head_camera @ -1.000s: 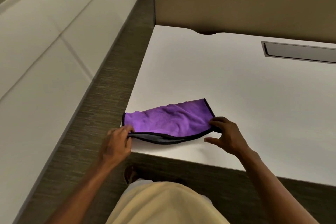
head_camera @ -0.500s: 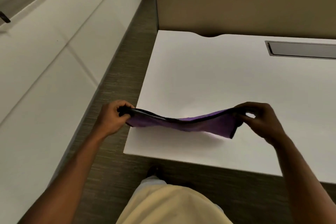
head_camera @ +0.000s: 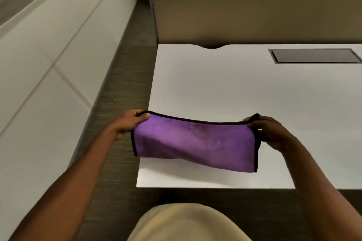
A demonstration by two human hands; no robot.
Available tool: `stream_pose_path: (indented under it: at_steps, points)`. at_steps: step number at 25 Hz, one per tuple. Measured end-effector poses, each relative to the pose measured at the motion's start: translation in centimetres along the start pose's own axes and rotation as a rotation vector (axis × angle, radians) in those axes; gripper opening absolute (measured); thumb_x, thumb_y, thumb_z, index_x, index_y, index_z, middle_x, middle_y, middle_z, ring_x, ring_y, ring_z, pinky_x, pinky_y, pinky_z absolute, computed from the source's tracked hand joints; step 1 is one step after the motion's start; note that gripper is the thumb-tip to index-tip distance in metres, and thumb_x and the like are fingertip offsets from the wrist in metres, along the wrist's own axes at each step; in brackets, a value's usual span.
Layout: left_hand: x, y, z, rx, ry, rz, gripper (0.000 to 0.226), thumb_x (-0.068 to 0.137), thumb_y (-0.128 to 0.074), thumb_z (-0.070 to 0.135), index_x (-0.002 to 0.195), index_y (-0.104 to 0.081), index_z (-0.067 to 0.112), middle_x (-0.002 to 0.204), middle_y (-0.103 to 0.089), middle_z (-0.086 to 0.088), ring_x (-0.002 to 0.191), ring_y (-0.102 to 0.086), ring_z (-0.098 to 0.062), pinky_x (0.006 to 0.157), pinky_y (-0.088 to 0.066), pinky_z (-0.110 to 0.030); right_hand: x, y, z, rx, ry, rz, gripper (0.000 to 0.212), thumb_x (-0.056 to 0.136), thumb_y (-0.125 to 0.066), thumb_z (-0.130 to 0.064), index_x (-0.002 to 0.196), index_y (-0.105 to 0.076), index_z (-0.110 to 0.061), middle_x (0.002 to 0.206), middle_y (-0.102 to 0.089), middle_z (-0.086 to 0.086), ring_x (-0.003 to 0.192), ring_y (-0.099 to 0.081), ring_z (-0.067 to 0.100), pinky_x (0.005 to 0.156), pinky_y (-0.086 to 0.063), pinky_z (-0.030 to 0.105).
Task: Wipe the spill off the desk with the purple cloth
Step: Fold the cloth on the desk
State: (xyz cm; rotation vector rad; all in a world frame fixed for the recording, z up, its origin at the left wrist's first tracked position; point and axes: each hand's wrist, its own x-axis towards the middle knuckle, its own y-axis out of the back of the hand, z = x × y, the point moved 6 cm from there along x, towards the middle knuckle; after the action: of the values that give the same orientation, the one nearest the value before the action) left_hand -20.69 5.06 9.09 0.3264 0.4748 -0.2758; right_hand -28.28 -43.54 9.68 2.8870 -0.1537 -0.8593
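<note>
The left hand (head_camera: 129, 123) and right hand (head_camera: 272, 133) pinch the black-edged purple microfibre cloth (head_camera: 195, 143) taut above the white desk (head_camera: 215, 88); no spill shows and wiping seems not yet begun.

Desk (head_camera: 225, 88) cut off rightward; spill perhaps unseen.

The purple cloth (head_camera: 195, 143), edged in black, hangs folded and stretched wide above the near left corner of the white desk (head_camera: 225, 88), off its surface.

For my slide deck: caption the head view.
Both hands, left hand and right hand, hold purple cloth above white desk.
</note>
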Motion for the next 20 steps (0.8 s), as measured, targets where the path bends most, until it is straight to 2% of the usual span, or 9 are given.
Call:
stream_pose_path:
  at_steps: [2,5,7,9,10,14,16,18,20]
  points:
    - [1.5,-0.7,-0.2,-0.007,0.004,0.067,0.008,0.098,-0.065,0.019,0.104,-0.070,0.017,0.095,-0.072,-0.002,0.086,-0.063,-0.015,0.070,-0.053,-0.031,1.4,-1.0,0.6,-0.044,0.041,0.107,0.020,0.090,-0.063,0.002,0.094,-0.075,-0.013,0.093,-0.070,0.012,0.077,-0.061,0.025,0.066,-0.051,0.032]
    - [3.2,-1.9,-1.0,-0.040,0.018,0.140,0.016,0.099,-0.060,0.005,0.114,-0.064,0.006,0.103,-0.067,-0.015,0.093,-0.059,-0.024,0.076,-0.053,-0.037,2.9,-1.9,1.8,-0.122,0.082,0.333,0.015,0.089,-0.069,-0.009,0.101,-0.075,-0.016,0.097,-0.075,0.013,0.080,-0.065,0.027,0.073,-0.054,0.038]
    - [3.8,-2.4,-1.9,-0.003,0.034,0.184,0.021,0.097,-0.066,0.013,0.114,-0.066,0.001,0.103,-0.067,-0.015,0.095,-0.060,-0.023,0.081,-0.050,-0.036,3.2,-2.0,2.6,-0.173,0.026,0.468,0.027,0.085,-0.080,-0.031,0.109,-0.076,-0.017,0.101,-0.076,0.006,0.097,-0.070,0.027,0.088,-0.057,0.041]
    - [4.0,-3.0,-2.3,0.092,0.076,0.172,0.024,0.093,-0.072,0.027,0.096,-0.068,0.003,0.091,-0.067,-0.009,0.082,-0.059,-0.018,0.074,-0.047,-0.032,3.0,-2.3,2.3,-0.271,0.006,0.517,0.031,0.079,-0.084,-0.044,0.095,-0.076,-0.018,0.091,-0.075,0.002,0.097,-0.070,0.026,0.080,-0.055,0.036]
    - [3.9,-3.2,-2.2,0.114,0.095,0.171,0.022,0.092,-0.074,0.028,0.090,-0.068,0.006,0.088,-0.066,-0.007,0.079,-0.059,-0.017,0.071,-0.047,-0.031,2.9,-2.5,1.9,-0.293,0.023,0.523,0.026,0.079,-0.085,-0.041,0.086,-0.075,-0.018,0.085,-0.073,0.001,0.094,-0.071,0.027,0.075,-0.052,0.033]
    - [2.5,-4.3,1.0,-0.081,0.027,0.174,0.015,0.089,-0.076,0.021,0.101,-0.070,0.013,0.103,-0.072,-0.008,0.093,-0.068,-0.021,0.069,-0.055,-0.029,0.9,-5.0,-2.1,-0.083,0.163,0.407,0.017,0.077,-0.084,-0.030,0.078,-0.076,-0.015,0.073,-0.072,0.001,0.074,-0.071,0.023,0.061,-0.055,0.032]
    - [1.1,-5.5,3.4,-0.139,-0.062,0.127,0.015,0.088,-0.078,0.020,0.099,-0.070,0.013,0.101,-0.073,-0.008,0.093,-0.069,-0.021,0.066,-0.059,-0.028,-0.6,-7.6,-4.7,0.010,0.229,0.271,0.015,0.077,-0.082,-0.028,0.083,-0.078,-0.015,0.074,-0.073,0.002,0.069,-0.070,0.019,0.059,-0.056,0.032]
    - [-0.5,-7.2,5.7,-0.146,-0.169,0.106,0.017,0.087,-0.079,0.021,0.099,-0.071,0.012,0.102,-0.073,-0.008,0.093,-0.070,-0.021,0.074,-0.060,-0.033,-2.2,-10.9,-6.8,0.076,0.282,0.124,0.010,0.082,-0.079,-0.018,0.091,-0.077,-0.015,0.076,-0.072,0.005,0.068,-0.072,0.021,0.059,-0.059,0.032]
    - [-2.4,-9.1,8.0,-0.091,-0.283,0.076,0.018,0.086,-0.079,0.029,0.100,-0.072,0.021,0.103,-0.073,0.001,0.094,-0.071,-0.018,0.082,-0.061,-0.034,-3.7,-14.2,-8.2,0.098,0.334,0.037,0.019,0.087,-0.077,-0.006,0.104,-0.075,-0.014,0.083,-0.071,0.010,0.072,-0.074,0.027,0.060,-0.062,0.037]
